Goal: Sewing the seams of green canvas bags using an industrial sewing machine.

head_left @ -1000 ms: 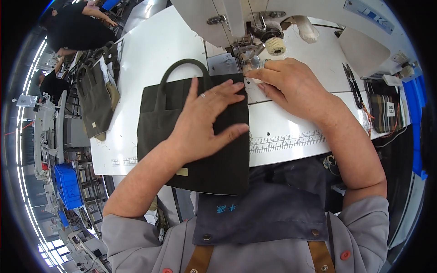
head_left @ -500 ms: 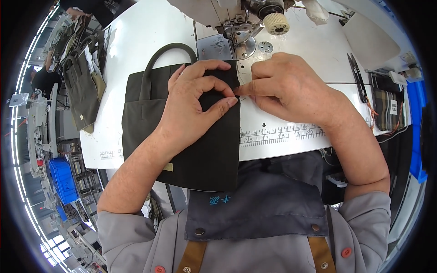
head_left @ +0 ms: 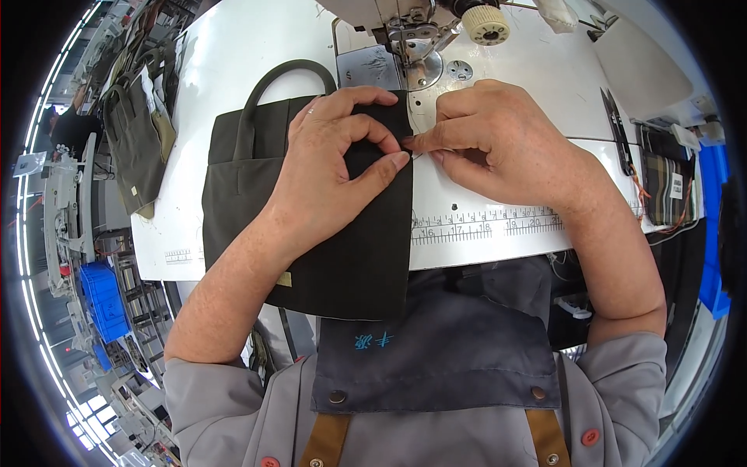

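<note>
A dark olive fabric bag [head_left: 233,167] with a curved handle lies flat on the white sewing table [head_left: 506,241], hanging over its near edge. My left hand [head_left: 327,167] rests on the bag and pinches its right edge between thumb and fingers. My right hand [head_left: 498,144] sits beside it and pinches the same edge at the fingertips, just in front of the sewing machine's needle plate [head_left: 424,74]. The machine head [head_left: 405,23] stands right behind both hands.
A stack of similar olive bags [head_left: 136,132] lies at the table's far left. Thread snips [head_left: 618,128] rest on the right, with striped fabric pieces [head_left: 661,175] past them. A printed ruler [head_left: 482,226] runs along the table's front. A blue bin [head_left: 105,300] stands left below.
Both hands drew closer together at the bag's right edge; my left hand went from lying flat to pinching the fabric. The view shifted so the machine sits higher in the picture.
</note>
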Tool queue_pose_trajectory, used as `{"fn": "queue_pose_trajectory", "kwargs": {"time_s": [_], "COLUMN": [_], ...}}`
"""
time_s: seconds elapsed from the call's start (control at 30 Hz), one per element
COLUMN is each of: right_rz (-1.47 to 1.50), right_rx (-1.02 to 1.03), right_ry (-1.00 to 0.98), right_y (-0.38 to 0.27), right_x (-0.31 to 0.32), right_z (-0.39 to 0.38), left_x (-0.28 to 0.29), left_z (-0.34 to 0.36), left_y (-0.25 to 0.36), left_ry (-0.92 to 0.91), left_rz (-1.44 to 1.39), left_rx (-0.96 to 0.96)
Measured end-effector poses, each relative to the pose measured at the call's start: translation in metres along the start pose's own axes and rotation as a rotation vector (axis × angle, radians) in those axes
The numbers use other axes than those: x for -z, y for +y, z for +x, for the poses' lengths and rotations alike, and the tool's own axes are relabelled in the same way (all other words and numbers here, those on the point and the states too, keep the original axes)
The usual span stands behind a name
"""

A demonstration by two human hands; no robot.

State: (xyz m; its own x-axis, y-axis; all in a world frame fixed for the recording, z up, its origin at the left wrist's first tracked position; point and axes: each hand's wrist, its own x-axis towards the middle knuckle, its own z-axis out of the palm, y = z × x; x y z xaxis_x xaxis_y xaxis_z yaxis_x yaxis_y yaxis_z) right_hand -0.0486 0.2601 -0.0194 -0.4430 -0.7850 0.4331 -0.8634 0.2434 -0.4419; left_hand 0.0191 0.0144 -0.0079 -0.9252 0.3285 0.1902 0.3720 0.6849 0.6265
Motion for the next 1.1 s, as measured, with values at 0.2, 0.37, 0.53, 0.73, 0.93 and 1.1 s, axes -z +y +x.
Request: {"fn": "queue_pose_trajectory", "kwargs": {"time_s": [0.2,0.37,0.53,0.73,0.93,1.1], "right_rz": [-0.019,-0.089,-0.075,-0.134,-0.185,-0.17], "right_rx": [0.003,0.002,0.099,0.135,0.092,0.067], "right_ry": [-0.012,0.0,0.067,0.054,0.008,0.007], "right_y": [-0.001,-0.005,-0.008,-0.006,-0.009,-0.011], "right_x": [0.0,0.002,0.004,-0.001,0.004,0.003], "right_z": [0.0,0.001,0.001,0.004,0.003,0.004], "left_x": [-0.004,-0.007,-0.011,-0.013,0.007,0.005], "left_z": [0.002,0.002,0.003,0.003,-0.012,-0.028], "left_y": [0.004,0.002,0.0,0.0,0.0,0.001], "left_ry": [0.019,0.05,0.088,0.09,0.08,0.005], "left_rz": [0.062,0.114,0.159,0.136,0.26,0.277], "left_rx": [-0.021,-0.025,-0.034,0.027,-0.224,-0.154]}}
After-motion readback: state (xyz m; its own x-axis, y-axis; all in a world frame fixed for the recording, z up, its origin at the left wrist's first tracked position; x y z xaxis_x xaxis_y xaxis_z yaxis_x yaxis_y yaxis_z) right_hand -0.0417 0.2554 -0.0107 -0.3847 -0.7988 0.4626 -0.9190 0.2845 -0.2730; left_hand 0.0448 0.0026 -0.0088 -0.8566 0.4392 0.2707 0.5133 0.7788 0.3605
